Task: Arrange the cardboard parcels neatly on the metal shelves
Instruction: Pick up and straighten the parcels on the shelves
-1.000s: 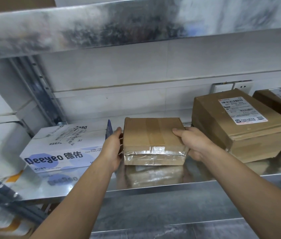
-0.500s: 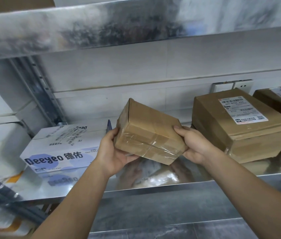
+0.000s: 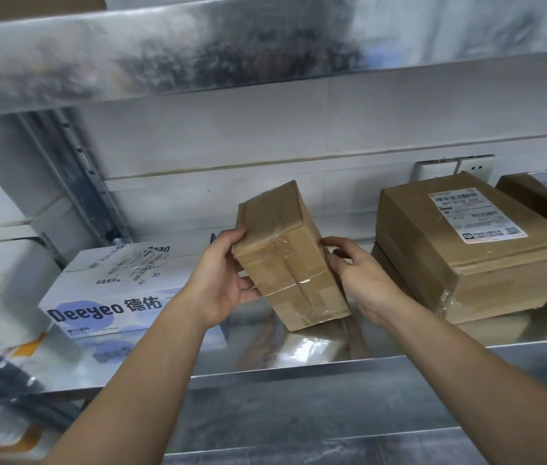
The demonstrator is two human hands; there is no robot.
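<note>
Both forearms are up at the metal shelf (image 3: 299, 362), and the small parcel (image 3: 285, 260) is in the air between the two hands. It is tilted on end: the far end points up toward the wall, the near end dips toward the shiny shelf surface. Whether that low corner touches the metal, I cannot tell. Its taped face is turned toward the camera, with clear tape crossing the brown cardboard.

The left grip (image 3: 225, 280) is closed on the parcel: the thumb lies over the upper left edge and the fingers curl in under the left side. The right grip (image 3: 362, 283) is on it too, with the thumb tip at the right edge and curled fingers against the right wall of the box.

To the left, a white box (image 3: 114, 286) printed with "Deeyeo" lies flat on the same shelf, just beside the left wrist. To the right sits a large parcel (image 3: 466, 260) with a white shipping label (image 3: 473, 214) on top, close to the right hand. Beyond it, at the frame's edge, is another brown parcel (image 3: 540, 196). A wall socket (image 3: 453, 166) shows behind the large parcel. The upper shelf (image 3: 265, 52) spans the top of the view, blurred, with a slotted upright (image 3: 77, 176) at the left.
</note>
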